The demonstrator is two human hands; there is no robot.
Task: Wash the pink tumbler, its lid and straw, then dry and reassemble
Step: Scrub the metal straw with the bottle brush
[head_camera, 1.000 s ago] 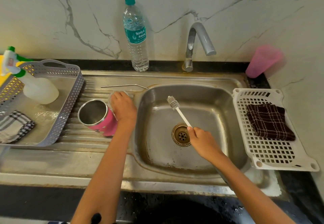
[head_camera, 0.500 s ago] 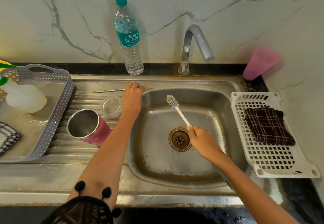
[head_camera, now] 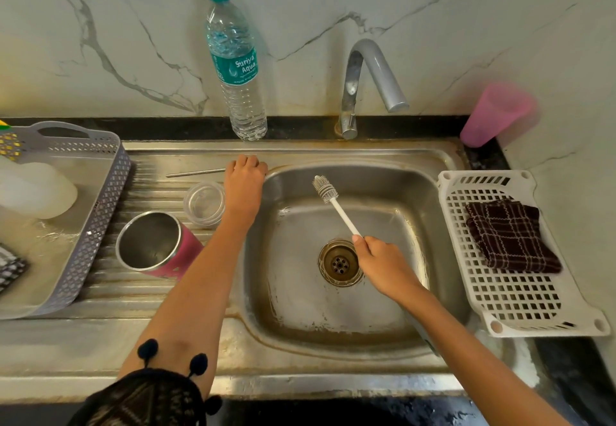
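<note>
One switch: left grip (head_camera: 245, 175) has quit the clear round plastic lid (head_camera: 204, 203) and now curls over the thin steel straw (head_camera: 195, 173), ten o'clock from the drain (head_camera: 340, 263). Whether it is pinched, I cannot tell. Right grip (head_camera: 380, 259) clamps the white bristle brush (head_camera: 328, 192). The pink steel tumbler (head_camera: 156, 247) lies at nine. Straw-scrub likely next.

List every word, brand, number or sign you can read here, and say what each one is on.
"Suriya Aqua": on the teal label of the water bottle.
Fine print under that name on the same label: too small to read.
No text shows on the pink tumbler, the lid, the straw or the brush.
</note>
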